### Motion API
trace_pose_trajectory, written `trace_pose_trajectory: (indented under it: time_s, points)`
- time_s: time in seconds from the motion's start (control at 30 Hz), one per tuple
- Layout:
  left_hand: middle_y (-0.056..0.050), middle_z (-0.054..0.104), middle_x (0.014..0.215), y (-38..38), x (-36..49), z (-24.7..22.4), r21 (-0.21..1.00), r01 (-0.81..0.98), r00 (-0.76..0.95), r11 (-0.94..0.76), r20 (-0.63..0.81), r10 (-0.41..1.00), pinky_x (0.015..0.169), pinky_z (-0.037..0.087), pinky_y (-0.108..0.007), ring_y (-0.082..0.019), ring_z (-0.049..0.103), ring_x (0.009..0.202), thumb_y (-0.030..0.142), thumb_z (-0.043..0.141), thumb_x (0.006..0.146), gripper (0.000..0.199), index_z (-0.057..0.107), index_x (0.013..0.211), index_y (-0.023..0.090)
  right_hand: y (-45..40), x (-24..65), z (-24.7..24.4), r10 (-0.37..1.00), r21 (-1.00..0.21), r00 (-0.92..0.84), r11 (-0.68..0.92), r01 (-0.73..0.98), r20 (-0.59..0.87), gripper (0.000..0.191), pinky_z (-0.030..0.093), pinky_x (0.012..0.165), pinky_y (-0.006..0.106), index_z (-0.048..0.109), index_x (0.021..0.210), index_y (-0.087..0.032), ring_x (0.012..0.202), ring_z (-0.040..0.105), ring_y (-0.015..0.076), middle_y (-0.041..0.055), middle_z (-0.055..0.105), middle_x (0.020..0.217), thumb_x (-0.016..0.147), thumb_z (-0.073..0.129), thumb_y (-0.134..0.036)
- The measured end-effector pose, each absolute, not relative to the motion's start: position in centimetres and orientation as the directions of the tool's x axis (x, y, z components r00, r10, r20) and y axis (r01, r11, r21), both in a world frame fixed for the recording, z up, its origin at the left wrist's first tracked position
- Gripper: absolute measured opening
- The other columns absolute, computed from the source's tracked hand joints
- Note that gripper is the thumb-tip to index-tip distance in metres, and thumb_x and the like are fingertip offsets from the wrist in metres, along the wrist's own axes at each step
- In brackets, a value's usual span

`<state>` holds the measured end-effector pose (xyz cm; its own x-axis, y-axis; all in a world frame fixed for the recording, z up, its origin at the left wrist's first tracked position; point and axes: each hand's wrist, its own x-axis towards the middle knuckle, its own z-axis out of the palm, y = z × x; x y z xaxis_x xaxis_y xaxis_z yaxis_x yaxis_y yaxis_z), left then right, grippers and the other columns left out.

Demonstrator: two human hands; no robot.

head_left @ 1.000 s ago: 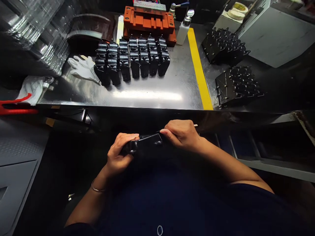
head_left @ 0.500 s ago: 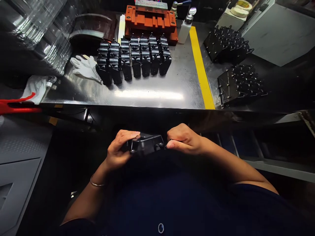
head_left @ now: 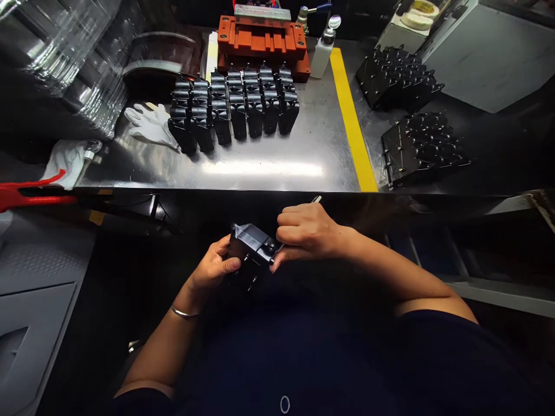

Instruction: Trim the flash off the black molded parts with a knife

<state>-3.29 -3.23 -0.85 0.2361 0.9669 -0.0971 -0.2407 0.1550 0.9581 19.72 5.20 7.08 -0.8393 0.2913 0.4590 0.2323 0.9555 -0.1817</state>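
Observation:
My left hand (head_left: 212, 266) grips a black moulded plastic part (head_left: 254, 245) from below and the left side. The part is tilted, with small metal pins showing on its near end. My right hand (head_left: 307, 231) rests against the part's right end, with its fingers curled around a thin white-tipped stick (head_left: 316, 199). Only the stick's tip shows above the fingers, and the rest is hidden in the hand. Both hands hold the part over my dark lap, in front of the steel table's edge.
Rows of black parts (head_left: 234, 110) stand on the steel table (head_left: 260, 167), beside white gloves (head_left: 150, 126). Behind them are an orange block (head_left: 262, 43) and a pump bottle (head_left: 323, 58). Black spiked racks (head_left: 422, 147) lie right of a yellow stripe (head_left: 351, 121).
The black part has turned from lying nearly flat to a tilted pose, showing its pins. My right hand has shifted up and inward, and the stick's tip now points away from me.

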Motion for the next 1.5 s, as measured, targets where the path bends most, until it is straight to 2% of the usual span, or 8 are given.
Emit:
trace_pose_trajectory:
  time_s: [0.6,0.97,1.17,1.27,1.33,1.4,1.47,1.5]
  points:
    - [-0.007,0.073,0.076,-2.8,-3.8,-0.3,0.961,-0.220,0.291,0.165,-0.097,0.952,0.061,0.052,-0.030,-0.021,0.065,0.068,0.048,0.084,0.063,0.041,0.077,0.091,0.017,5.0,20.2,7.6,0.338,-0.317,-0.866,0.921,0.224,0.369,0.063,0.019,0.050,0.025,0.047,0.057,-0.018,0.051,0.035,0.0083,-0.0041,0.039,0.055,0.089,0.044,-0.071]
    - [-0.012,0.076,0.095,-3.7,-2.0,-0.2,0.892,-0.363,0.306,0.271,-0.161,0.938,0.072,0.056,-0.039,-0.029,0.071,0.084,0.049,0.079,0.071,0.050,0.072,0.107,0.016,4.9,19.7,7.0,0.401,-0.264,-0.750,0.915,0.304,0.526,0.062,0.019,0.049,0.025,0.048,0.056,-0.018,0.050,0.034,0.0086,-0.0037,0.039,0.053,0.088,0.047,-0.071]
    - [-0.010,0.075,0.090,-3.6,-2.3,-0.2,0.932,-0.289,0.296,0.218,-0.129,0.946,0.064,0.057,-0.036,-0.028,0.072,0.080,0.054,0.077,0.073,0.051,0.072,0.106,0.016,5.0,20.4,7.0,0.451,-0.526,-0.842,0.812,0.250,0.296,0.065,0.019,0.048,0.024,0.040,0.052,-0.018,0.047,0.033,0.0066,-0.0044,0.038,0.050,0.088,0.046,-0.072]
    - [-0.004,0.074,0.082,-2.9,-2.9,-0.2,0.965,-0.219,0.347,0.144,-0.061,0.936,0.064,0.057,-0.034,-0.024,0.072,0.076,0.056,0.076,0.074,0.050,0.073,0.107,0.019,5.2,21.3,6.7,0.385,-0.765,-0.905,0.633,0.113,0.184,0.067,0.021,0.046,0.023,0.036,0.050,-0.018,0.043,0.030,0.0046,-0.0067,0.034,0.046,0.086,0.049,-0.072]
    - [-0.003,0.074,0.087,-2.4,-3.3,0.2,0.979,-0.159,0.382,0.124,-0.055,0.922,0.070,0.057,-0.035,-0.023,0.072,0.083,0.053,0.075,0.076,0.049,0.071,0.112,0.020,5.2,21.5,6.5,0.465,-0.870,-0.870,0.485,0.093,0.166,0.066,0.024,0.044,0.021,0.045,0.052,-0.017,0.043,0.033,0.0042,-0.0068,0.038,0.047,0.082,0.053,-0.075]
    - [-0.005,0.075,0.099,-2.0,-3.3,1.0,0.993,-0.055,0.416,0.105,-0.072,0.907,0.077,0.057,-0.037,-0.025,0.071,0.091,0.048,0.077,0.076,0.049,0.070,0.116,0.021,5.0,21.2,6.5,0.626,-0.905,-0.771,0.386,0.180,0.113,0.060,0.033,0.046,0.020,0.063,0.072,-0.014,0.047,0.045,0.0067,-0.0034,0.053,0.054,0.079,0.059,-0.074]
    - [-0.008,0.074,0.109,-1.8,-2.9,1.9,0.994,0.088,0.430,0.068,-0.099,0.897,0.084,0.056,-0.039,-0.027,0.070,0.097,0.040,0.077,0.076,0.047,0.070,0.118,0.023,4.6,20.7,6.3,0.642,-0.886,-0.766,0.340,0.314,-0.025,0.050,0.043,0.052,0.021,0.069,0.094,-0.014,0.057,0.059,0.0113,0.0015,0.068,0.070,0.076,0.070,-0.062]
    - [-0.009,0.074,0.110,-1.8,-2.6,2.2,0.986,0.166,0.429,0.029,-0.098,0.898,0.086,0.055,-0.040,-0.028,0.070,0.098,0.038,0.078,0.075,0.047,0.070,0.119,0.023,4.4,20.5,6.1,0.641,-0.871,-0.762,0.320,0.372,-0.090,0.043,0.045,0.051,0.022,0.070,0.092,-0.015,0.056,0.060,0.0127,0.0020,0.069,0.069,0.079,0.070,-0.055]
